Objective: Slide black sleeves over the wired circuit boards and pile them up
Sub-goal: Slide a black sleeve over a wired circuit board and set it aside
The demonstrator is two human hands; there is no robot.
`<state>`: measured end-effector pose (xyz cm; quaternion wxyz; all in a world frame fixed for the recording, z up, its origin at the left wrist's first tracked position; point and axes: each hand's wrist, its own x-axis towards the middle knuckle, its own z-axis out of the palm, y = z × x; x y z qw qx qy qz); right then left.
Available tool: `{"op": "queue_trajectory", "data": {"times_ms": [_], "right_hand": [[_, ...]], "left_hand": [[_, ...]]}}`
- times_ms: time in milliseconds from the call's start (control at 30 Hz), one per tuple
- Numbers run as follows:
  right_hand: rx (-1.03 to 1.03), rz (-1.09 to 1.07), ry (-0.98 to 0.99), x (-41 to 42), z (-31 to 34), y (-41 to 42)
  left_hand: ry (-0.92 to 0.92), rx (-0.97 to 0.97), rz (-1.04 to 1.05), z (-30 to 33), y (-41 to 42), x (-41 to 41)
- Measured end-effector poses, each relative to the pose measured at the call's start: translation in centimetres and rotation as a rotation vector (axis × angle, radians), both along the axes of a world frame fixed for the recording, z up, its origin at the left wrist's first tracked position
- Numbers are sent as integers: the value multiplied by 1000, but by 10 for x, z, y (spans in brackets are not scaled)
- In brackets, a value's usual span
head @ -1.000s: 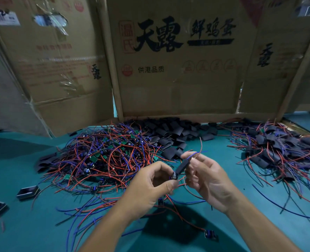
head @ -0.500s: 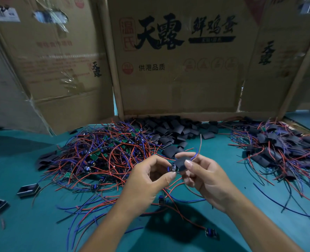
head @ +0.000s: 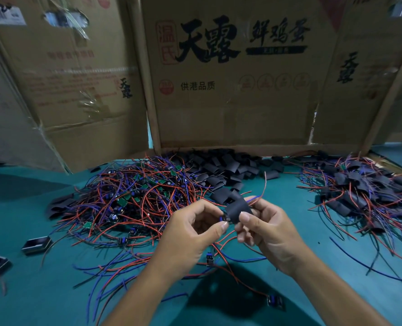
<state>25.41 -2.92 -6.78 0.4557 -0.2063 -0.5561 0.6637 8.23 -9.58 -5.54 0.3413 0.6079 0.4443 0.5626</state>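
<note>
My left hand point(head: 190, 234) and my right hand point(head: 269, 236) are both bare: no gloves, no rings and no watch or band at either wrist. My forearms are bare too, all the way to the bottom edge of the view, so no sleeve shows on either arm. The nails on my fingers point(head: 244, 216) are short and plain, with no polish that I can make out. My arms are slim, and nothing is strapped or taped to them.
</note>
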Motion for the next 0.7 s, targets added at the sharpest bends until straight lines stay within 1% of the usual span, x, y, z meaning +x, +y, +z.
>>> {"op": "queue_trajectory", "data": {"times_ms": [133,367,533,700], "right_hand": [[37,41,-29,2,3,-3],[62,19,-25,0,2,-4],[81,2,-32,-1,0,-3],[68,19,-26,-4,-1,-5]], "left_hand": [[12,-5,1,0,-1,0],[-13,-20,15,0,-1,2],[-100,-37,-8,2,-2,1],[-117,-32,-14,2,-1,4]]}}
